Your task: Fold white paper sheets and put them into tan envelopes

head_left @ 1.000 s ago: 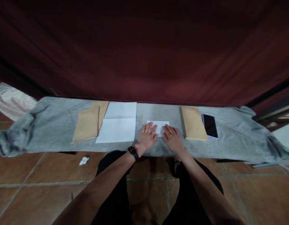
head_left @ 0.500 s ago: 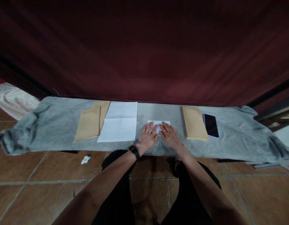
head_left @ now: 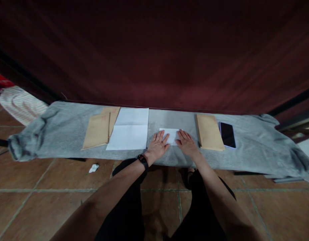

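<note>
A small folded white paper (head_left: 171, 135) lies on a long surface covered with grey cloth (head_left: 61, 134). My left hand (head_left: 157, 146), with a black band on its wrist, rests flat on the paper's left end, fingers stretched out. On the paper's right end lies my right hand (head_left: 187, 144), also flat with its fingers spread. Both hands press on the paper and hold nothing.
A larger creased white sheet (head_left: 129, 130) lies left of my hands, with brown envelopes (head_left: 99, 130) beyond it. Right of my hands are a stack of brown envelopes (head_left: 209, 132) and a dark phone (head_left: 227, 134). A dark red curtain hangs behind. A crumpled scrap (head_left: 94, 167) lies on the tiled floor.
My right hand slid left across the folded paper toward my left hand, then back out to the right end. The view has shifted slightly.
</note>
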The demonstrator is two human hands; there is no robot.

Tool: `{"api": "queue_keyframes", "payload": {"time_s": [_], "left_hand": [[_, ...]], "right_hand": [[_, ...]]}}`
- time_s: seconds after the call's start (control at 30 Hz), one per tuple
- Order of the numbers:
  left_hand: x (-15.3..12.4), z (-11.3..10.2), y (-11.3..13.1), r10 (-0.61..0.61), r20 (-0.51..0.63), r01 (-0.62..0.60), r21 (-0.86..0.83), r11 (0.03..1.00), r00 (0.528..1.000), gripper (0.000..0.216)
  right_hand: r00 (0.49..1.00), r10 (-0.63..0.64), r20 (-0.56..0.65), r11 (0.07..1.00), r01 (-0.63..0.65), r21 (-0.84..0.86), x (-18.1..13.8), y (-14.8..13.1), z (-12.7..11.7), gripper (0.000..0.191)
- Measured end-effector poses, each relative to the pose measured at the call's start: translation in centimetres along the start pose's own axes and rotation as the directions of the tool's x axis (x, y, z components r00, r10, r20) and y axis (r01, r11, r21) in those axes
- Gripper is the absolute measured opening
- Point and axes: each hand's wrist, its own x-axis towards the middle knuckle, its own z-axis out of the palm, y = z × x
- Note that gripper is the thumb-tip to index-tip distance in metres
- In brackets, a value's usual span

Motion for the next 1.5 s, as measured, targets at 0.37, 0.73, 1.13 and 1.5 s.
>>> {"api": "queue_keyframes", "payload": {"time_s": [0.37,0.73,1.13,1.5], "left_hand": [[-0.2,-0.4,0.1,-0.005,-0.020,0.005,-0.017,1.000,1.000,0.060],[-0.3,-0.1,-0.1,-0.013,-0.028,0.012,-0.038,0.999,1.000,0.063],[-0.4,-0.5,0.2,-0.127,0.021,0.128,-0.032,0.991,0.992,0.067],[-0.5,-0.5,0.3,-0.150,0.001,0.150,-0.008,0.989,0.989,0.063]], "right_hand": [[0.995,-0.093,-0.039,0.988,0.097,0.119,0.5,-3.2,-0.5,0.055],[0.999,-0.052,-0.014,0.997,0.053,0.057,0.1,-3.0,-0.3,0.056],[0.997,0.059,-0.056,0.998,-0.058,0.025,-0.5,-2.0,0.0,0.061],[0.992,0.102,-0.076,0.994,-0.104,-0.018,-1.3,-1.0,-0.1,0.059]]}}
